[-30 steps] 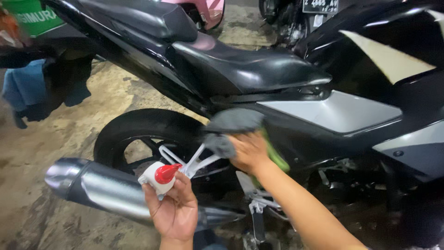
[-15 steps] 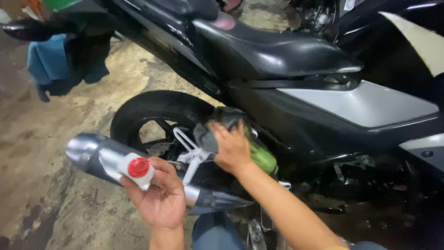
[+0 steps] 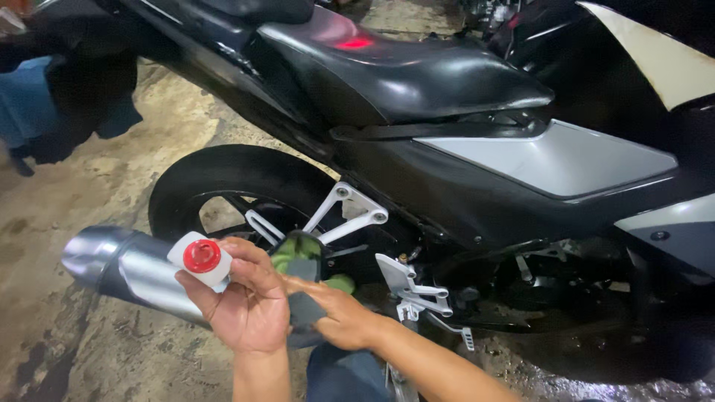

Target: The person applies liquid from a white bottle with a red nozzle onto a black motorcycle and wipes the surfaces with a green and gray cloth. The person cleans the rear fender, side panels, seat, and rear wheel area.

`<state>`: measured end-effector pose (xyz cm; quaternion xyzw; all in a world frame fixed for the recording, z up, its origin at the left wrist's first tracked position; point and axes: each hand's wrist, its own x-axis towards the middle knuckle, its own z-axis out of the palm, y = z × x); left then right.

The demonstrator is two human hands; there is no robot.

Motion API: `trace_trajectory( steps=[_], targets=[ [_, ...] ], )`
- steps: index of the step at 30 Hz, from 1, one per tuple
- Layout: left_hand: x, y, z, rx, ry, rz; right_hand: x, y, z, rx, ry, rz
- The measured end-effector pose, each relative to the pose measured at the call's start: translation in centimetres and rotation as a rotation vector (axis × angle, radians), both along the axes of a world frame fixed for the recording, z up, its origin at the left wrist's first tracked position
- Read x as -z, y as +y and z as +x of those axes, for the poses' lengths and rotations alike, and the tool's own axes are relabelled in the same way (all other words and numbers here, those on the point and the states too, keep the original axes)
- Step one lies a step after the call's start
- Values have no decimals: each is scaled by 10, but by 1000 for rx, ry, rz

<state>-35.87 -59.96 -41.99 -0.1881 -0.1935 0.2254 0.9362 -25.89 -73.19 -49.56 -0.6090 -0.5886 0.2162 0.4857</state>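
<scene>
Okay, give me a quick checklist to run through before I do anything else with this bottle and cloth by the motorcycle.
1. Left hand grips the white bottle: ok.
2. Red cap on the bottle: ok; how tight, cannot tell.
3. Right hand on the green cloth: ok.
4. Cloth clear of the rear tyre: cannot tell.
5. Exhaust pipe cool enough to touch: cannot tell.
6. Ground dry: not ok, wet patches.

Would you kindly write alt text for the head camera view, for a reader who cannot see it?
A person's left hand holds a small white bottle with a red cap while the right hand presses a green and grey cloth beside the rear wheel of a black and silver motorcycle, above its chrome exhaust pipe.
</scene>
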Motion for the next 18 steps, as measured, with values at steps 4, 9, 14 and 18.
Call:
trace_trajectory(
  steps=[4, 9, 14, 18],
  targets=[
    [6, -3, 8, 45, 26, 0, 14, -17, -1, 340, 583, 207],
    [12, -6, 6, 78, 22, -11, 31, -48, 18, 670, -706, 25],
    [16, -2, 2, 35, 67, -45, 44, -77, 21, 896, -912, -253],
    [23, 0, 4, 74, 37, -46, 43, -80, 23, 861, -789, -325]
  ],
)
